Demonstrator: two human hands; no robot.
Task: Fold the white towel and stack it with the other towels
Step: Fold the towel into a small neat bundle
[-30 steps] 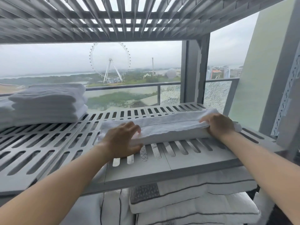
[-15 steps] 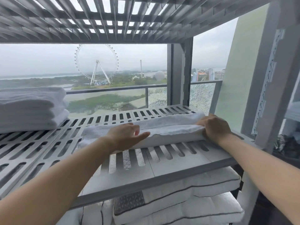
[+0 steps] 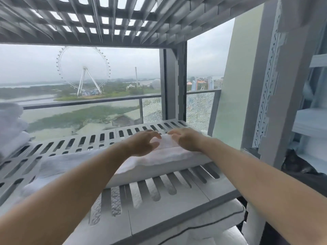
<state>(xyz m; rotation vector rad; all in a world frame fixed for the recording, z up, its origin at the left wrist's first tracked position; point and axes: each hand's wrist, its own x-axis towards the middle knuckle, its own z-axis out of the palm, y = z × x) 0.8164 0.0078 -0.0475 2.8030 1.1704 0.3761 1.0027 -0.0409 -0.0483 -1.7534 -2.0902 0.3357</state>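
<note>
Head view is showing the white towel (image 3: 169,156) lying as a long, thick, already doubled strip across the slatted grey shelf (image 3: 177,197), running from about 8 o'clock towards 3 o'clock. The left hand (image 3: 141,144) and right hand (image 3: 185,140) are meeting over its middle at the far edge, close to each other, with fingers curling down onto the cloth. Motion blur is hiding the fingertips, so I cannot tell whether either grip is closing on the fabric or only resting over it.

By my judgement, the person is setting up a crosswise fold. Doing it well is likely meaning pinching all the layers together, keeping the long edges lined up while one end is coming over the other, then pressing the bundle flat so it is sitting level on the pile.

The towel is looking plush and soft, with rounded folds and a slightly sagging left end. The stack of folded towels (image 3: 10,124) is waiting at 9 o'clock, well apart, half cut off by the frame.
</note>
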